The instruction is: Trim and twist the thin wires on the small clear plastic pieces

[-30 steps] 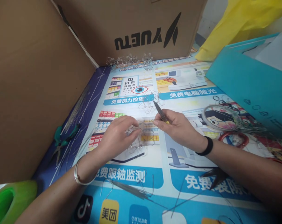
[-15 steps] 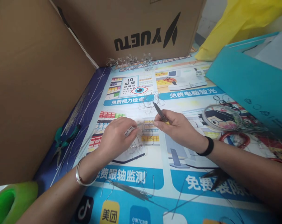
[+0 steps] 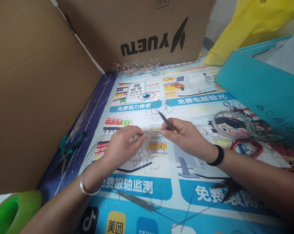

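Observation:
My left hand (image 3: 121, 144) pinches a loose tangle of thin bent wire (image 3: 147, 159) between thumb and fingertips. Its loops spread out just above the printed sheet (image 3: 161, 182). In my right hand (image 3: 186, 133) is a pair of long-nose pliers (image 3: 166, 122) with a bit of yellow handle showing. The dark jaws point up and to the left, away from the held wire. My right thumb and forefinger come together close to the wire's right side; whether they also grip a strand I cannot tell. Beyond the pliers' tip lies another looped wire piece (image 3: 159, 105).
Teal-handled cutters (image 3: 68, 148) and loose wires (image 3: 80, 122) lie left. Cardboard walls (image 3: 159, 29) stand behind and left. Several beaded wire pieces (image 3: 154, 66) line the back. Right are a tape roll (image 3: 231, 125) and a teal box (image 3: 261, 84); nearer, a wire bundle (image 3: 137, 200) and green tape (image 3: 27, 204).
The view has tilted slightly, so everything sits a little lower. The wire loops under my left hand have turned slightly. Both hands keep their grip.

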`<state>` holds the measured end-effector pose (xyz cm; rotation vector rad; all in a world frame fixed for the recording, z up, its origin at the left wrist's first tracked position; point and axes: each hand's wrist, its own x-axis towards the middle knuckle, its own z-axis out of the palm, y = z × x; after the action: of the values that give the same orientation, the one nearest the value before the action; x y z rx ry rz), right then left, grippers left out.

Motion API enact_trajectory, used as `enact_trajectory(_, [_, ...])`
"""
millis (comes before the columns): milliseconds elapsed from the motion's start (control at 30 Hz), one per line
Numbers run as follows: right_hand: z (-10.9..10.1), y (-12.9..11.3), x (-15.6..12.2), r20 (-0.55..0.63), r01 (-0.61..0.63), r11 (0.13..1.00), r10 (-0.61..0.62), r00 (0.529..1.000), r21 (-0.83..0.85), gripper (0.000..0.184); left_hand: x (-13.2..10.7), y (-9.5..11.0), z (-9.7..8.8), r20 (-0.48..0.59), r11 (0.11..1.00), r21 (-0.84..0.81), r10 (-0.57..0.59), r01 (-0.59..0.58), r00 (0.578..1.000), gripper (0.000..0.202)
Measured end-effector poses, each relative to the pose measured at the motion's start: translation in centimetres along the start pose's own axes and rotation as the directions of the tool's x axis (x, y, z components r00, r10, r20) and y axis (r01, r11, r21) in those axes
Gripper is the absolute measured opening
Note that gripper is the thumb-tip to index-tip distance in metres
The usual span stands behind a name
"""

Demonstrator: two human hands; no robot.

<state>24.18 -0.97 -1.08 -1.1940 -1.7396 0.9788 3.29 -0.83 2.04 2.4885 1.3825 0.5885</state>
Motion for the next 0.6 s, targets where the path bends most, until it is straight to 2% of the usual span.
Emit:
enact_trajectory(267, [0.26,-0.09,-0.39,0.070,0.108,0.991,-0.102,0.992,-0.082,0.013,-0.02,0.19,0.40,0.091,0.986,-0.155,-0.055,0.069,0.994,0.009])
enact_trajectory(400, [0.25,-0.38,-0.48,0.103,0.153,0.982,-0.141,0.985,-0.114,0.013,-0.08,0.28,0.65,0.072,0.975,-0.193,-0.096,0.109,0.993,0.010])
enact_trajectory(600, [0.24,-0.39,-0.49,0.089,0.190,0.974,-0.180,0.980,-0.123,0.018,-0.30,0.25,0.95,0.034,0.962,-0.240,-0.124,0.128,0.992,0.010])
